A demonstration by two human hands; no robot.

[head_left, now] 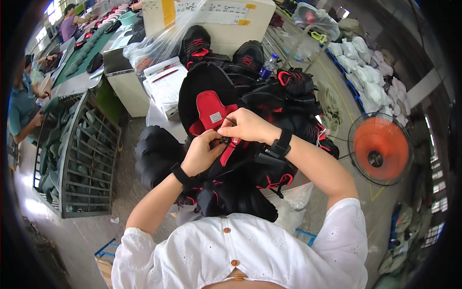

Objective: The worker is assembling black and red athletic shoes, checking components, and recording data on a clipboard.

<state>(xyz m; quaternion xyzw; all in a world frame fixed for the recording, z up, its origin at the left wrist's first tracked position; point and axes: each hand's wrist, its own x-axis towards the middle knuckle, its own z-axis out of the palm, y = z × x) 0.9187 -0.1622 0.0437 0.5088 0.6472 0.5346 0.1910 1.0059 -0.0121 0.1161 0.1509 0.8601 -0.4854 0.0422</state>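
In front of me lies a black shoe upper (191, 86) with a red lining (208, 103) and a small white label. My left hand (202, 153) grips its edge with thumb and fingers bent together. Just to the right, my right hand (248, 126) is closed in a pinch against the same upper, by its red trim. What sits between those fingertips is too small to tell, perhaps a thin dark lace. A red strip (228, 154) shows below the fingers. More black and red shoe uppers (262, 98) are heaped around and beneath my hands.
Behind the heap stand a large pale box (211, 19), a purple bottle (268, 66) and papers (166, 84). A metal cage cart (79, 159) holds dark green pieces on the left, near two people. At right are an orange fan (378, 147) and white bags (363, 67).
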